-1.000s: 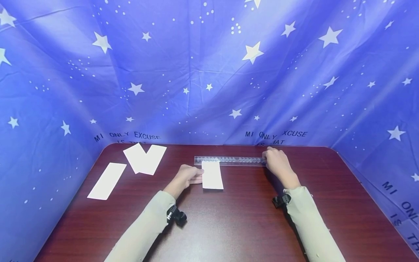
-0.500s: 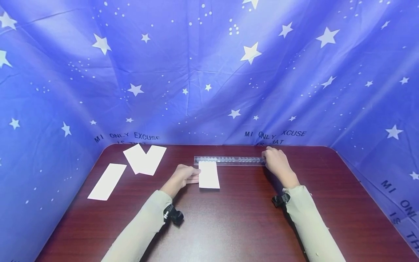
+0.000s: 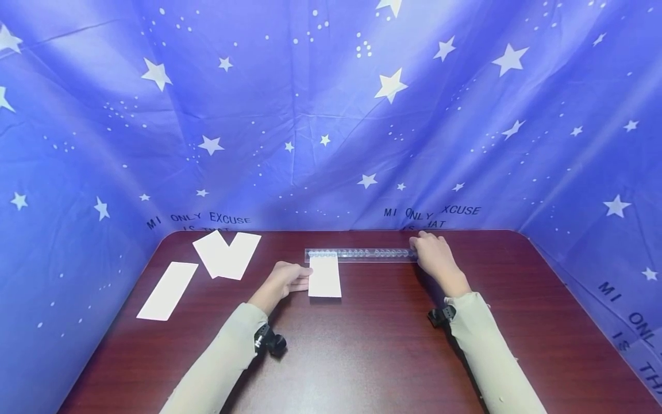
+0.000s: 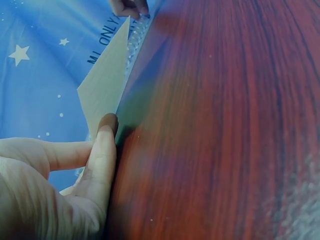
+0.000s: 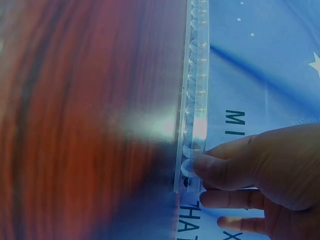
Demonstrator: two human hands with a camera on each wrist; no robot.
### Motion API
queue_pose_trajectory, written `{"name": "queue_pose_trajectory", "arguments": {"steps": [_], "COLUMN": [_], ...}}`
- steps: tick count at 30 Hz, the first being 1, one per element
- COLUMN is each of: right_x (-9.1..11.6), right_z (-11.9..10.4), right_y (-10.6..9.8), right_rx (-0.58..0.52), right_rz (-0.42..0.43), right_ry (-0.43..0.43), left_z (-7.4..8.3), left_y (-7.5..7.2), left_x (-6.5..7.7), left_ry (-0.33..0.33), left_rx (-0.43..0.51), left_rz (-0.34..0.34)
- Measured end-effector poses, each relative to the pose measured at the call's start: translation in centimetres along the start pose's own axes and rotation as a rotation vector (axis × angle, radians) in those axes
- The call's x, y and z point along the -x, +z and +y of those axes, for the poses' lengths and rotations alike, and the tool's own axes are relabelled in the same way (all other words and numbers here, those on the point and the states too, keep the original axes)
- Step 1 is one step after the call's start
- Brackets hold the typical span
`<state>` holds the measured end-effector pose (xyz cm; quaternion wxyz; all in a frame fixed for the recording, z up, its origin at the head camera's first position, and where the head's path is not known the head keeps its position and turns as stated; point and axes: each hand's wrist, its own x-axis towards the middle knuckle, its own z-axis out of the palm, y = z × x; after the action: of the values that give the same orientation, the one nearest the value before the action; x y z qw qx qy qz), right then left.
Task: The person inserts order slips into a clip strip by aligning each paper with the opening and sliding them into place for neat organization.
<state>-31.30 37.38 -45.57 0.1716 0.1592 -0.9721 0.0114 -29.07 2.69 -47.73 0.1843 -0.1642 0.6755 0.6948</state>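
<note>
My left hand (image 3: pixel 289 277) pinches a white card (image 3: pixel 324 277) by its edge, on the near side of the clear strip (image 3: pixel 372 253), toward its left end; my right hand (image 3: pixel 435 256) pinches its right end.

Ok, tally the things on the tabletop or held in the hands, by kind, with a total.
White cards: 4 (one in the left hand, two overlapping, one lying apart)
Clear plastic strip: 1
Total: 5
</note>
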Motion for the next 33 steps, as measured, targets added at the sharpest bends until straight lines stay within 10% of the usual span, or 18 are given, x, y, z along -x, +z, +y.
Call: {"name": "queue_pose_trajectory", "arguments": {"steps": [15, 33], "right_x": [1.0, 1.2], "right_z": [0.1, 1.3], "right_y": [-0.9, 0.7], "right_rx": [0.024, 0.211], "right_rz": [0.014, -0.016], "right_ry": [0.009, -0.249], "left_z": [-0.2, -0.3], "left_y": [0.4, 0.1], "left_x": [0.8, 1.2], "left_ry": [0.058, 0.083], "left_rx": [-0.024, 0.017], "left_rz": [0.001, 0.009]}}
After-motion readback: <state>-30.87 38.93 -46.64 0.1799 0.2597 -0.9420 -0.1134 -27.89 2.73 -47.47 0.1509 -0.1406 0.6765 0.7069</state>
